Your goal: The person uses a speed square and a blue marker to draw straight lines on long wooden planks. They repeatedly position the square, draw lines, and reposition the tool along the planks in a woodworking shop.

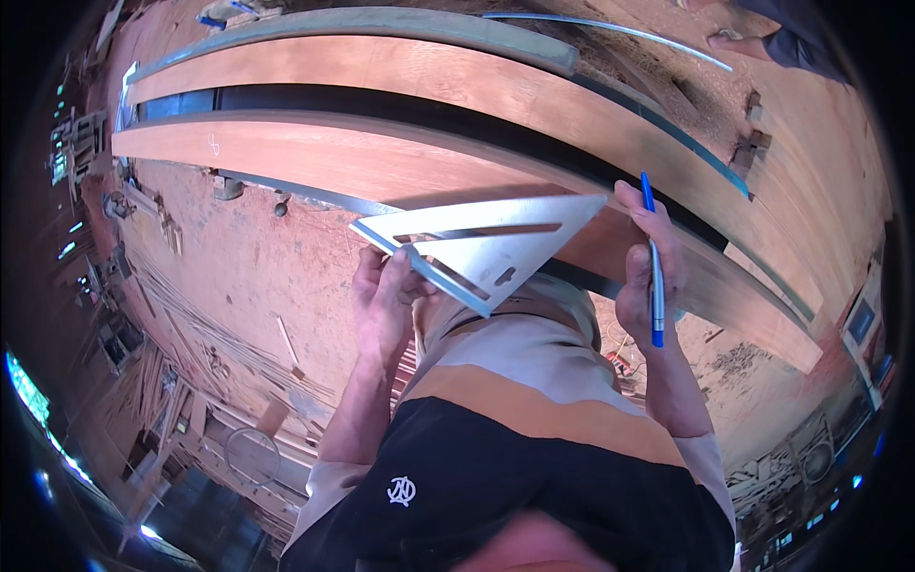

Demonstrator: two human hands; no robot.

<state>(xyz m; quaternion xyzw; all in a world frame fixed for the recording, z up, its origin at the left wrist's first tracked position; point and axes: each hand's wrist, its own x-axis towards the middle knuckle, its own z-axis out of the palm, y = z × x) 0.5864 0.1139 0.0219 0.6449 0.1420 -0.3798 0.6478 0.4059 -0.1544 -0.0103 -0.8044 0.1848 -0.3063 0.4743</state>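
My left hand [383,294] grips a silver triangular speed square [524,250] by its thick flanged edge. The square is tilted up in front of my waist, its far corner reaching toward my right hand [637,272]. A blue and silver pen [657,296] is held in my right hand, standing roughly lengthwise along the fingers. Behind the square lies the nearer long wooden beam [315,157], with a chalky mark near its left end. Beyond it runs a second long wooden beam [400,71], parallel, across a dark gap.
A grey-green metal bar [457,33] lies along the far beam. Small wood blocks [753,143] rest on the dusty floor at the right. At the upper right a person's leg and foot [748,43] show. Thin wood strips [214,329] lie on the left floor.
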